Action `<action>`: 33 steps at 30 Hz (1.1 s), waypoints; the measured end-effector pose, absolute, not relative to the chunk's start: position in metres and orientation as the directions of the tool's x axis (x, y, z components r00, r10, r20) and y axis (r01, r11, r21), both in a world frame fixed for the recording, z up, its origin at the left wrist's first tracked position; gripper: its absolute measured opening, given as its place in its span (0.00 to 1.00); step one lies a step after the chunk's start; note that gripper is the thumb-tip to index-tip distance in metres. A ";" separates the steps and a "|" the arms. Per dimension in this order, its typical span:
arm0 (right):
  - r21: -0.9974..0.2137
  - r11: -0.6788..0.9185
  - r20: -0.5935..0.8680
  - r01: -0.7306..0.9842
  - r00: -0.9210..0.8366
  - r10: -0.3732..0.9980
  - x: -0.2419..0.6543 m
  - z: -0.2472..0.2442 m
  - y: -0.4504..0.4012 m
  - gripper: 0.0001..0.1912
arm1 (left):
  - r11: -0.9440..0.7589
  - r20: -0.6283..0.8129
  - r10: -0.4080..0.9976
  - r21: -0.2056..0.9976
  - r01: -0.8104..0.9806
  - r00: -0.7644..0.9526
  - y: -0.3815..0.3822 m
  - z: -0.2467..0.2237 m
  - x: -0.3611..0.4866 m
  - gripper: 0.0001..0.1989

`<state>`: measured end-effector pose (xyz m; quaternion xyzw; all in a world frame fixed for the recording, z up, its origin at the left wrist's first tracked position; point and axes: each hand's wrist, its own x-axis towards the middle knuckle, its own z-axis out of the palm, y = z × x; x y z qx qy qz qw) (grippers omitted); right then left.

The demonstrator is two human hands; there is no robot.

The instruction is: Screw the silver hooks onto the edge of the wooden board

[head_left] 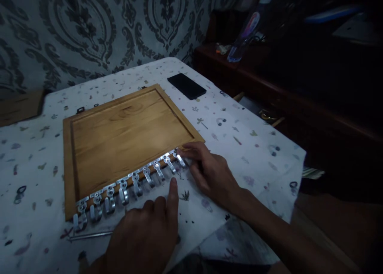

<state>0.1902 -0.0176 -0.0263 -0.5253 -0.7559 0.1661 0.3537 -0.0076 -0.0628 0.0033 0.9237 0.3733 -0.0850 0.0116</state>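
A row of several silver metal hooks [137, 183] lines the near edge of a framed wooden board [122, 134] lying flat on the table. My right hand [211, 172] is at the row's right end, its fingers closed around the last hook [180, 159], with fingertips touching its plate. Nearer to me, my left hand [146, 230] is palm down beside the hooks. Its index finger stretches forward; the other fingers curl under and are hidden. A thin metal rod [91, 235] runs along the cloth up to this hand, which covers its other end. Whether the hand grips it is unclear.
A black phone [187, 85] lies on the patterned tablecloth [239, 154], right of the board. Beyond the table's right edge, a plastic bottle [243, 36] stands on dark red furniture [218, 58]. A brown cardboard piece [20, 106] is at the far left, near the patterned wall covering [125, 22].
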 end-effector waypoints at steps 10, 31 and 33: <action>-0.602 0.379 0.345 0.703 -0.198 0.917 0.192 -0.029 -0.019 0.20 | -0.505 -0.566 0.724 -0.048 0.862 0.393 -0.043 0.026 0.030 0.41; -0.620 0.388 0.335 0.682 -0.217 0.917 0.192 -0.030 -0.018 0.19 | -0.761 -0.330 0.606 0.024 0.648 0.724 -0.048 0.024 0.039 0.12; -0.624 0.388 0.332 0.678 -0.219 0.917 0.193 -0.030 -0.018 0.20 | -0.799 -0.313 0.575 -0.014 0.601 0.756 -0.051 0.021 0.044 0.11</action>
